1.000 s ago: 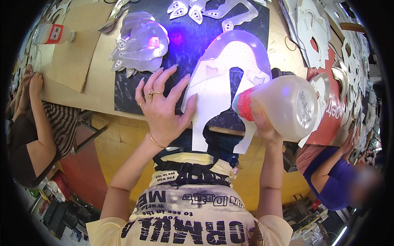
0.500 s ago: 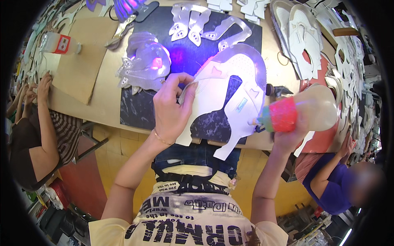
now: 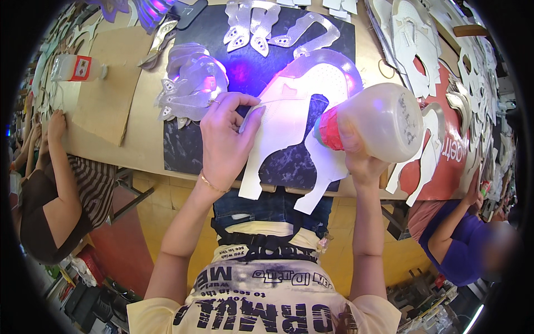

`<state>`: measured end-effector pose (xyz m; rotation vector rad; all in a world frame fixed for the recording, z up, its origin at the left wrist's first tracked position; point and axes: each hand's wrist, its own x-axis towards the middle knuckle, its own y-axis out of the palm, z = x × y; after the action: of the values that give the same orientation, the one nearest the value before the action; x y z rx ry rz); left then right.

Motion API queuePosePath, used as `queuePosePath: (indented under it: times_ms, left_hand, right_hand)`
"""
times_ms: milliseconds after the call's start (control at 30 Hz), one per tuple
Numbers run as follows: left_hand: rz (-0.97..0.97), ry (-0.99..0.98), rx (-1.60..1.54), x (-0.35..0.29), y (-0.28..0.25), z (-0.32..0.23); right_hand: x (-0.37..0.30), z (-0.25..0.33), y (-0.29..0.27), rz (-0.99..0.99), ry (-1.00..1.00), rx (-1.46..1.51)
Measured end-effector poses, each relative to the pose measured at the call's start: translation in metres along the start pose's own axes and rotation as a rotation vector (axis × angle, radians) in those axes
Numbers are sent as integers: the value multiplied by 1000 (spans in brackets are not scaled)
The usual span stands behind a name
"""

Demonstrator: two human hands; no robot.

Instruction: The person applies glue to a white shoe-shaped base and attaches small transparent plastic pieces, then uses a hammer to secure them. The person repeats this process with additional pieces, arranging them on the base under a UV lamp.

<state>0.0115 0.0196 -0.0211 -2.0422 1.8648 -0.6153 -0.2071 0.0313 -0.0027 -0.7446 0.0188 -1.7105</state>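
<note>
Your left hand (image 3: 225, 139) pinches the upper edge of the white cutout (image 3: 281, 136) between thumb and curled fingers, a ring on one finger and a thin bracelet at the wrist. The cutout lies on the dark mat (image 3: 194, 147), its two lower legs hanging over the table edge (image 3: 139, 161) at 6 o'clock. Your right hand (image 3: 361, 161), at 3 o'clock of the left, is closed around a translucent bottle (image 3: 384, 122), held on its side with the red cap (image 3: 328, 129) pointing at 9 o'clock, just over the cutout. At 11 o'clock of the left hand sits a stack of silvery pieces (image 3: 189, 80), lit violet; more silvery pieces lie at 12 o'clock. Far at 10 o'clock a small bottle (image 3: 75, 68) lies by a cardboard sheet (image 3: 105, 94). One person sits at 9 o'clock, another, in purple, at 4 o'clock.
</note>
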Motion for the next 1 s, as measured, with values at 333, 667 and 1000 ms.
queuePosePath:
  times_ms: [333,667,1000]
  left_hand:
    - [28,12,21,1,-2,1]
    - [101,4,-12,6,-8,-1]
    - [117,49,-8,7,-8,4]
  right_hand:
    - [-22,4,-16,168,-9,-82]
    - [-18,-13,-2,-170,174,260]
    - [-13,-3,0,-172,272,364]
